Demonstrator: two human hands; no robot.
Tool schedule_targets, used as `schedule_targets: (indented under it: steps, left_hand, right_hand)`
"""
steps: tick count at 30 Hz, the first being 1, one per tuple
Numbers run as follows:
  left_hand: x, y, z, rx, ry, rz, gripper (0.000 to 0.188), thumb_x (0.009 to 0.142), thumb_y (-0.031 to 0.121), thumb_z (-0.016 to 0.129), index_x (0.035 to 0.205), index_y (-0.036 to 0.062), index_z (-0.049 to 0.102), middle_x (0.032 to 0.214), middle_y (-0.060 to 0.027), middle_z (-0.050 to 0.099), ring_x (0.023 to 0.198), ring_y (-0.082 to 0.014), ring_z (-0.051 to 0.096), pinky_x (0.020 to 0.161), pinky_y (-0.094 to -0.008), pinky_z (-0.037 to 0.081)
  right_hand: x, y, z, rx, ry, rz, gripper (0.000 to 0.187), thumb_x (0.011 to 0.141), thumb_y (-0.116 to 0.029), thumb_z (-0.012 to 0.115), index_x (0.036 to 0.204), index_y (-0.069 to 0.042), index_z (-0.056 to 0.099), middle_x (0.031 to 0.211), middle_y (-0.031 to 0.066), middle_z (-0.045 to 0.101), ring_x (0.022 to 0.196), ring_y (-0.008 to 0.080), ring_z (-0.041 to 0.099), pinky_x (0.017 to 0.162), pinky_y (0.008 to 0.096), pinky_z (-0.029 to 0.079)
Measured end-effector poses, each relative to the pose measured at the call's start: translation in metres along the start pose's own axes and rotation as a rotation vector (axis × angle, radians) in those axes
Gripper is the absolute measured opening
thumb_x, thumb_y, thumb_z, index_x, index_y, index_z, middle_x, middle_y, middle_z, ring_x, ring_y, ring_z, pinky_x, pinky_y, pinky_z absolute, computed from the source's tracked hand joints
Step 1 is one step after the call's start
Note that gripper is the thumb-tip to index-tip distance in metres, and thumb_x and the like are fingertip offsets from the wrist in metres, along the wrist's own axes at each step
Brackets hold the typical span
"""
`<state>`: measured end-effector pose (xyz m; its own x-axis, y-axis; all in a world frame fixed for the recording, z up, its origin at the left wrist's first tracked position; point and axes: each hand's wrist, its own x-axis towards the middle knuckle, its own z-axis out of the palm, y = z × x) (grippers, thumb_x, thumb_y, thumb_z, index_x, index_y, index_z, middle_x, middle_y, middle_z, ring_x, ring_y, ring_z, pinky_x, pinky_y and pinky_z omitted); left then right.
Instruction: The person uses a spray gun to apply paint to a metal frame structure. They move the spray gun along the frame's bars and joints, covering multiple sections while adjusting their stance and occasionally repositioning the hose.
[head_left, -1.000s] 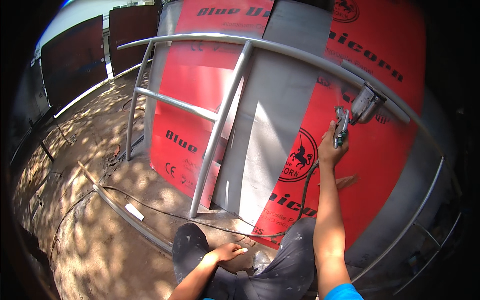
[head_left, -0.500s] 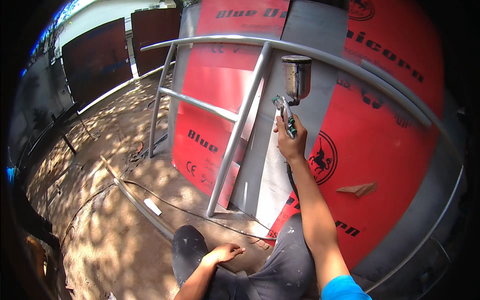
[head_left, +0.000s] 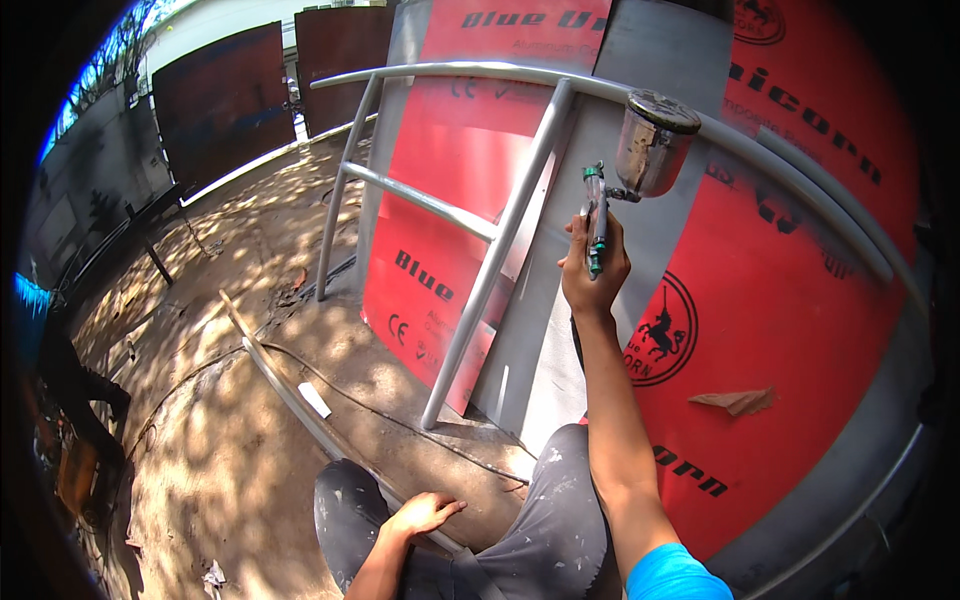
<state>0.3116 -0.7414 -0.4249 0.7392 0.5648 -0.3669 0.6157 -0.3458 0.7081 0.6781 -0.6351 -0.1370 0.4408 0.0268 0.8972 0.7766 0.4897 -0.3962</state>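
Note:
My right hand (head_left: 596, 282) is raised at arm's length and wrapped round the handle of a spray gun (head_left: 597, 222). On the gun's right side sits a metal paint cup (head_left: 652, 155) with a dark round lid, leaning slightly. Behind the gun and cup curves the top rail of a silver-grey tubular metal frame (head_left: 510, 235), which leans against large panels. My left hand (head_left: 425, 512) hangs low by my left thigh, holding nothing, its fingers loosely stretched. A dark hose at my right wrist is mostly hidden by the forearm.
Red-faced and grey sheet panels (head_left: 780, 330) stand behind the frame. On the sunlit ground lie a long thin metal bar (head_left: 300, 405), a dark hose (head_left: 400, 436) and a white scrap (head_left: 314, 400). Another person (head_left: 70, 370) is partly visible at far left. Dark red gates (head_left: 225, 100) stand beyond.
The spray gun has turned in my right hand's grip direction, and its cup has swung right and now tilts. My left hand stays low near my thigh. The whole view has shifted slightly.

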Motion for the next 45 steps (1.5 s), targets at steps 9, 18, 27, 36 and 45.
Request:
schedule_targets:
  steps: [9, 18, 27, 36, 45]
  left_hand:
    - [0.006, 0.005, 0.003, 0.014, -0.053, -0.027, 0.059, 0.107, 0.057, 0.054, 0.12, 0.0036, 0.077, 0.112, -0.0237, 0.076, 0.11, -0.0412, 0.071, 0.097, -0.0457, 0.053]
    - [0.022, 0.013, 0.008, 0.001, -0.108, 0.004, 0.066, 0.103, 0.064, 0.055, 0.126, 0.0064, 0.076, 0.12, -0.0228, 0.076, 0.117, -0.0403, 0.07, 0.101, -0.0448, 0.053]
    - [0.037, 0.012, 0.014, -0.051, -0.099, 0.059, 0.06, 0.106, 0.057, 0.057, 0.123, 0.0031, 0.076, 0.114, -0.0232, 0.077, 0.11, -0.0366, 0.073, 0.097, -0.0422, 0.054]
    - [0.07, 0.005, 0.035, -0.102, -0.208, 0.144, 0.057, 0.106, 0.054, 0.061, 0.12, 0.0011, 0.076, 0.111, -0.0204, 0.078, 0.104, -0.0288, 0.074, 0.093, -0.0394, 0.055]
    - [0.082, 0.012, 0.039, -0.055, -0.316, 0.208, 0.054, 0.107, 0.053, 0.06, 0.121, 0.0031, 0.076, 0.106, -0.022, 0.077, 0.098, -0.0286, 0.072, 0.09, -0.0399, 0.054]
  right_hand:
    - [0.009, -0.003, -0.022, -0.103, -0.113, 0.149, 0.019, 0.104, -0.016, 0.071, 0.101, 0.002, 0.066, 0.077, 0.0062, 0.068, 0.062, 0.0154, 0.067, 0.057, 0.0302, 0.051]
    - [0.01, -0.006, -0.042, 0.065, -0.141, 0.406, 0.021, 0.104, -0.02, 0.072, 0.098, 0.0, 0.068, 0.074, 0.006, 0.069, 0.06, 0.0119, 0.069, 0.041, 0.0282, 0.051]
    - [0.023, 0.024, -0.07, -0.124, 0.035, 0.26, 0.022, 0.106, -0.021, 0.069, 0.098, -0.001, 0.064, 0.067, -0.0002, 0.057, 0.049, 0.008, 0.052, 0.042, 0.0272, 0.041]
    - [0.05, 0.011, -0.144, -0.135, 0.224, 0.349, 0.024, 0.106, -0.02, 0.07, 0.095, 0.001, 0.064, 0.072, 0.003, 0.063, 0.061, 0.0107, 0.062, 0.043, 0.0287, 0.045]
    - [0.069, 0.008, -0.197, -0.185, 0.394, 0.208, 0.027, 0.109, -0.024, 0.064, 0.107, 0.003, 0.062, 0.081, 0.0052, 0.063, 0.067, 0.013, 0.065, 0.042, 0.0286, 0.055]
